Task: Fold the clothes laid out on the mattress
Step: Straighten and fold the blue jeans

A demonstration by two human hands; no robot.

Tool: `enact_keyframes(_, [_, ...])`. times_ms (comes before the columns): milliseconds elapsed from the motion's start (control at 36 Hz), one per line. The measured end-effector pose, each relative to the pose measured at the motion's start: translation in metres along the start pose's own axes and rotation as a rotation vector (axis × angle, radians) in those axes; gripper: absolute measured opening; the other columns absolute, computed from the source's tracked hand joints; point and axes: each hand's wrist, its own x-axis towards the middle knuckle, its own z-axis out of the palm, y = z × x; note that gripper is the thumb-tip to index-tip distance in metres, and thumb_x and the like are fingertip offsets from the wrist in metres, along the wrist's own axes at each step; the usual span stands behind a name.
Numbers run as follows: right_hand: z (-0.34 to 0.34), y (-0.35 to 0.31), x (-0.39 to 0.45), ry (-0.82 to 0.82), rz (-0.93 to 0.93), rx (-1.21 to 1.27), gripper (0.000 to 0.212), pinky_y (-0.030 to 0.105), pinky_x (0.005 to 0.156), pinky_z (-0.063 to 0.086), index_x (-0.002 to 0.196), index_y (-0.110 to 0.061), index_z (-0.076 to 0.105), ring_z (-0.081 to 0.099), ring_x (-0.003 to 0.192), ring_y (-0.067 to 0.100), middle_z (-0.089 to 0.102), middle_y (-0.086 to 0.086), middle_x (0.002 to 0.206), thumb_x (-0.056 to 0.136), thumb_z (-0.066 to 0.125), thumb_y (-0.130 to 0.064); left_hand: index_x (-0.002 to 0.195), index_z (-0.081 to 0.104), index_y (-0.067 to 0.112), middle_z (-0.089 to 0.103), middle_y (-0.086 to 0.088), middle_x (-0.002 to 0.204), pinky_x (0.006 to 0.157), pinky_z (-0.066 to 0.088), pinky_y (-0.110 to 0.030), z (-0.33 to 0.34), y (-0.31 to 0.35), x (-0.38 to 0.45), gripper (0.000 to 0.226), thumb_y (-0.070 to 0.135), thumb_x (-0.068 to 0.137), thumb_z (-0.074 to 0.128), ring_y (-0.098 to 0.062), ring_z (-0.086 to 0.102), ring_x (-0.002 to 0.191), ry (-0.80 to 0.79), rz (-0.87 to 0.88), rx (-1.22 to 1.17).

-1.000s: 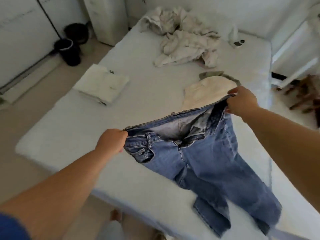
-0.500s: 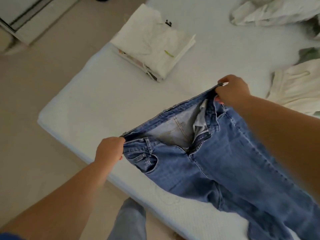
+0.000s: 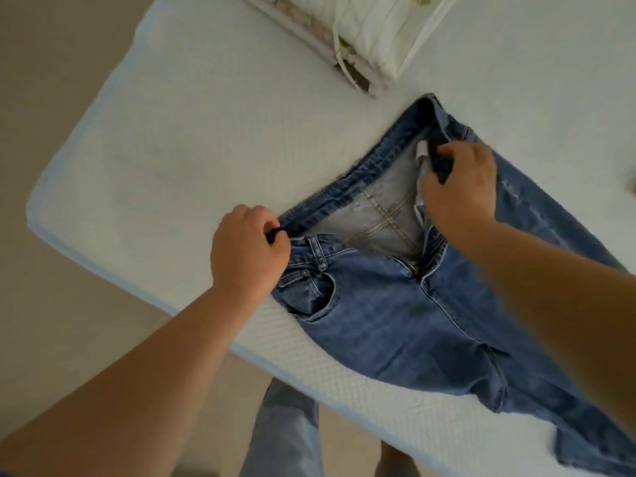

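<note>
Head view, left hand (image 3: pixel 246 249), right hand (image 3: pixel 459 187) gripping jeans (image 3: pixel 395 318) waistband

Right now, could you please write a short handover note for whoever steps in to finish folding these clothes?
Left hand: grips the waistband corner of the jeans.
Right hand: pinches the front waistband by the open fly.
Jeans lie front-up on the mattress, waistband open, legs trailing to the right and over the near edge.
Done: a folded white stack sits at the far side.
Left: flatten the jeans, fold them, and add them to the stack. Other clothes are out of view.
</note>
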Motion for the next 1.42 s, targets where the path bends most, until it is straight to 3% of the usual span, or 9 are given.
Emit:
enact_keyframes(167, [0.003, 0.028, -0.031, 0.012, 0.364, 0.061, 0.061, 0.041, 0.105, 0.026, 0.137, -0.01, 0.034, 0.026, 0.129, 0.031, 0.029, 0.012, 0.141, 0.085, 0.059, -0.029, 0.109, 0.058, 0.016, 0.057, -0.008, 0.109, 0.073, 0.039, -0.032, 0.024, 0.032, 0.013, 0.051, 0.06, 0.085, 0.048, -0.026, 0.055, 0.098, -0.476, 0.12, 0.212])
enact_keyframes(306, [0.012, 0.043, -0.032, -0.071, 0.366, 0.162, 0.054, 0.03, 0.076, 0.034, 0.13, -0.014, 0.039, 0.04, 0.09, 0.019, 0.033, 0.007, 0.133, 0.084, 0.061, -0.032, 0.137, 0.045, 0.015, 0.042, -0.011, 0.144, 0.093, 0.038, -0.04, 0.029, 0.05, 0.041, 0.113, 0.095, 0.058, 0.03, -0.031, 0.046, 0.124, -0.84, -0.203, 0.16])
enact_keyframes(472, [0.01, 0.044, -0.008, -0.101, 0.435, 0.267, 0.041, 0.029, 0.069, 0.04, 0.102, -0.016, 0.048, 0.05, 0.088, 0.021, 0.049, 0.009, 0.12, 0.076, 0.073, -0.036, 0.134, 0.049, 0.019, 0.041, -0.003, 0.145, 0.091, 0.035, -0.032, 0.034, 0.064, 0.055, 0.085, 0.067, 0.066, 0.067, -0.023, 0.044, 0.123, -1.043, -0.102, 0.256])
enact_keyframes(611, [0.007, 0.041, -0.008, -0.051, 0.323, 0.237, 0.02, 0.03, 0.062, 0.041, 0.069, -0.023, 0.05, 0.058, 0.087, 0.026, 0.058, 0.011, 0.105, 0.082, 0.064, -0.029, 0.095, 0.065, 0.031, 0.064, 0.007, 0.096, 0.066, 0.034, -0.012, 0.029, 0.07, 0.053, 0.02, 0.045, 0.081, 0.066, -0.001, 0.054, 0.079, -0.876, 0.154, -0.038])
enact_keyframes(694, [0.006, 0.045, -0.01, 0.027, 0.281, 0.201, 0.014, 0.036, 0.084, 0.045, 0.092, -0.023, 0.056, 0.049, 0.11, 0.028, 0.049, 0.009, 0.121, 0.082, 0.062, -0.03, 0.08, 0.058, 0.035, 0.059, 0.014, 0.071, 0.052, 0.035, -0.007, 0.026, 0.065, 0.051, 0.009, 0.031, 0.086, 0.064, 0.001, 0.051, 0.062, -0.57, 0.169, -0.234])
enact_keyframes(806, [0.007, 0.052, -0.008, -0.124, 0.506, 0.337, 0.069, 0.041, 0.092, 0.047, 0.13, -0.011, 0.041, 0.05, 0.111, 0.028, 0.044, 0.01, 0.13, 0.076, 0.071, -0.039, 0.102, 0.06, 0.023, 0.065, -0.001, 0.089, 0.066, 0.039, -0.028, 0.043, 0.056, 0.041, 0.011, 0.024, 0.091, 0.057, -0.02, 0.057, 0.075, -0.357, 0.189, -0.128])
enact_keyframes(972, [0.003, 0.046, -0.014, -0.07, 0.363, 0.39, 0.025, 0.029, 0.059, 0.047, 0.092, -0.012, 0.052, 0.053, 0.077, 0.017, 0.055, 0.003, 0.088, 0.082, 0.066, -0.03, 0.119, 0.052, 0.02, 0.065, -0.008, 0.104, 0.067, 0.04, -0.031, 0.067, 0.054, 0.046, 0.025, 0.027, 0.095, 0.047, -0.026, 0.057, 0.086, -0.322, 0.169, 0.064])
enact_keyframes(1167, [-0.012, 0.01, -0.024, 0.128, 0.184, 0.581, 0.019, 0.011, 0.055, 0.044, 0.076, -0.032, 0.047, 0.05, 0.06, -0.008, 0.054, -0.017, 0.073, 0.081, 0.065, -0.03, 0.108, 0.056, 0.019, 0.054, 0.008, 0.074, 0.06, 0.04, -0.031, 0.058, 0.068, 0.046, 0.018, 0.028, 0.094, 0.049, -0.021, 0.054, 0.069, -0.089, 0.18, -0.132])
enact_keyframes(1417, [0.031, -0.005, -0.034, -0.323, 0.008, 0.304, 0.047, 0.01, 0.083, 0.03, 0.133, -0.018, 0.049, 0.048, 0.116, 0.012, 0.051, -0.001, 0.132, 0.089, 0.06, -0.03, 0.109, 0.058, 0.018, 0.064, -0.006, 0.104, 0.069, 0.041, -0.033, 0.068, 0.073, 0.066, 0.023, 0.024, 0.088, 0.049, -0.027, 0.057, 0.093, -0.2, 0.046, 0.037])
